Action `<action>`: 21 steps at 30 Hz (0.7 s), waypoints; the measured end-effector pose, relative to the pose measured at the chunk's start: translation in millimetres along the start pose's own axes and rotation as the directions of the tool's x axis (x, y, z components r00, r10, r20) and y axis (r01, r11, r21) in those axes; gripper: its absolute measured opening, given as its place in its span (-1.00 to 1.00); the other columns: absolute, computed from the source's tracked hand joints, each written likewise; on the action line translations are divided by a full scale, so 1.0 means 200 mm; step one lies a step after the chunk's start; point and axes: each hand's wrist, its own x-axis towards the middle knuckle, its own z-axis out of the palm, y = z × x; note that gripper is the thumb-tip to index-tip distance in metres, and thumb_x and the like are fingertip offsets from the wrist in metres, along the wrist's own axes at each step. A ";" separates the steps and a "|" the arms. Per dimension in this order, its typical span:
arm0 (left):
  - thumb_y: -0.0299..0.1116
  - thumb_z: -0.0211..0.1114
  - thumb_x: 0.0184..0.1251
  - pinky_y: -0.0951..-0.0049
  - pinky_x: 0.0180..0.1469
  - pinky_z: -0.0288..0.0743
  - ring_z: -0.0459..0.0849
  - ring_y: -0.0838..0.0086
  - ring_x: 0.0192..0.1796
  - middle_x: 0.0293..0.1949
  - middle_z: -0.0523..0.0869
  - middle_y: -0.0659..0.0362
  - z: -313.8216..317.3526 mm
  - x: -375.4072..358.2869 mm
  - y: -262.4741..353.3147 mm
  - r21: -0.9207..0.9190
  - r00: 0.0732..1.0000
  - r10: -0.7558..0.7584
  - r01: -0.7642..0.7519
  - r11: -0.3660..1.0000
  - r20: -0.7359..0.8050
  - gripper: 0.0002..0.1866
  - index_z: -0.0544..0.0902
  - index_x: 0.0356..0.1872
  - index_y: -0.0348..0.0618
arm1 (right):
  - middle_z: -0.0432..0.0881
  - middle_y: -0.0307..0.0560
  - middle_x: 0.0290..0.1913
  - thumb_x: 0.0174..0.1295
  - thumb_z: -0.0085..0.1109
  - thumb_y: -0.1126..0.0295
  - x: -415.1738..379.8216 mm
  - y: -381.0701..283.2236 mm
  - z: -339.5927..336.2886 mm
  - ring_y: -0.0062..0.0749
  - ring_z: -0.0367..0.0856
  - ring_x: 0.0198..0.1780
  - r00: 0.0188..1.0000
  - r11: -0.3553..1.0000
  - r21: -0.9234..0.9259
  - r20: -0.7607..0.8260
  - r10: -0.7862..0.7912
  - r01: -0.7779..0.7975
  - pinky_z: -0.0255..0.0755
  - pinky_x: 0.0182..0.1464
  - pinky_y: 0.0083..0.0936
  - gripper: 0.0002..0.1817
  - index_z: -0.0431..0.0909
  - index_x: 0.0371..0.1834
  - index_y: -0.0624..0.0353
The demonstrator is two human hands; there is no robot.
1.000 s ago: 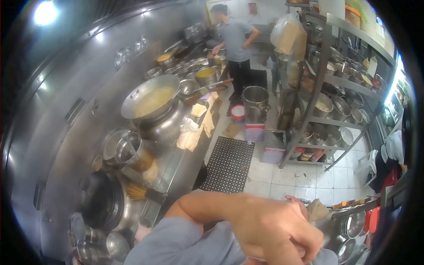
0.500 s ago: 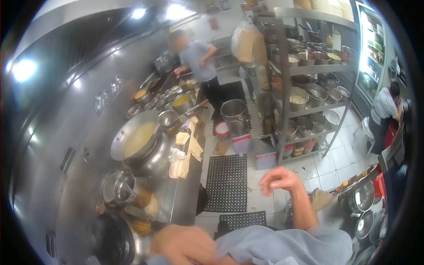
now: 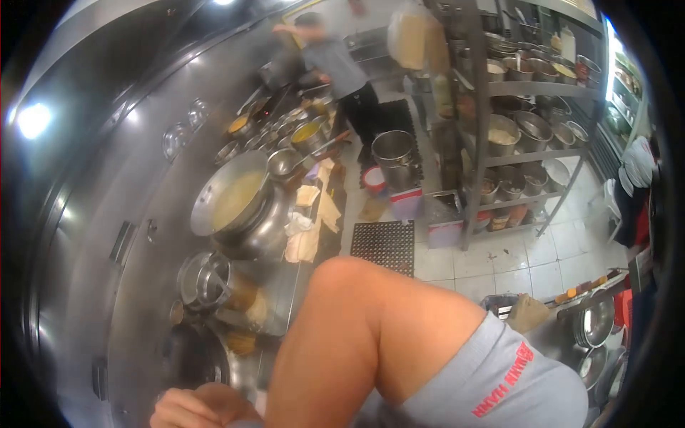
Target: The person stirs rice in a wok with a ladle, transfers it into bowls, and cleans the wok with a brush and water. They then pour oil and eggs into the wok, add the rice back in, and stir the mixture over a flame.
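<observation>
My left hand (image 3: pixel 187 409) is at the bottom left edge, its fingers curled together; what they hold, if anything, is hidden. It is nearest to a dark round pan (image 3: pixel 194 354) on the stove side. My bent right arm (image 3: pixel 357 314) crosses the lower middle with the elbow raised, and its forearm runs out of the bottom edge, so my right hand is out of view. Beyond the elbow, a large wok (image 3: pixel 239 194) holds pale liquid. A ladle (image 3: pixel 284 162) rests by its rim, near folded cloths (image 3: pixel 303 239) on the counter edge.
Another person (image 3: pixel 334 65) stands farther along the counter, one arm raised. Pots and sauce containers (image 3: pixel 308 134) line the counter. A tall metal pot (image 3: pixel 394 150) stands in the aisle by a rubber mat (image 3: pixel 384 246). A loaded metal rack (image 3: pixel 531 90) is at right, with metal bowls (image 3: pixel 598 324) below.
My right hand has left the view, and my right elbow has come up into the middle. My left hand now shows at the bottom left. The other person has raised an arm.
</observation>
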 end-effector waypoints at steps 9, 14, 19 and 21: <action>-0.52 0.29 -0.03 0.52 -0.56 0.33 0.55 0.43 -0.58 -0.55 0.53 0.14 -0.06 0.03 0.06 0.049 0.997 -0.038 0.035 0.998 0.071 -0.87 0.48 -0.55 -0.21 | 0.68 0.05 -0.26 0.33 0.14 0.32 -0.27 -0.08 -0.26 -0.27 0.65 -0.30 0.953 0.956 -0.126 -0.186 0.239 -0.264 0.52 -0.25 -0.36 -0.72 0.58 -0.06 0.33; -0.51 0.37 -0.15 0.45 -0.59 0.31 0.56 0.34 -0.58 -0.61 0.54 0.10 -0.08 -0.01 0.16 0.078 0.943 -0.308 0.300 0.951 0.127 -0.80 0.47 -0.66 -0.26 | 0.68 0.05 -0.26 0.33 0.13 0.32 -0.18 0.12 -0.17 -0.28 0.66 -0.29 0.922 0.911 -0.185 -0.201 0.332 -0.368 0.52 -0.24 -0.36 -0.72 0.58 -0.06 0.33; -0.40 0.45 -0.18 0.36 -0.60 0.28 0.52 0.29 -0.60 -0.59 0.58 0.07 -0.13 0.09 0.27 0.107 0.867 -0.418 0.405 0.908 0.269 -0.77 0.54 -0.65 -0.27 | 0.69 0.05 -0.25 0.34 0.13 0.33 -0.12 0.22 -0.12 -0.28 0.66 -0.28 0.916 0.896 -0.221 -0.218 0.338 -0.384 0.53 -0.23 -0.37 -0.72 0.57 -0.05 0.33; -0.42 0.42 -0.17 0.38 -0.55 0.29 0.53 0.32 -0.58 -0.56 0.60 0.07 -0.09 0.05 0.33 0.184 0.923 -0.349 0.320 0.929 0.159 -0.82 0.56 -0.62 -0.24 | 0.69 0.05 -0.25 0.34 0.12 0.33 -0.10 0.24 -0.10 -0.28 0.66 -0.28 0.922 0.902 -0.219 -0.202 0.330 -0.371 0.53 -0.23 -0.37 -0.72 0.57 -0.05 0.33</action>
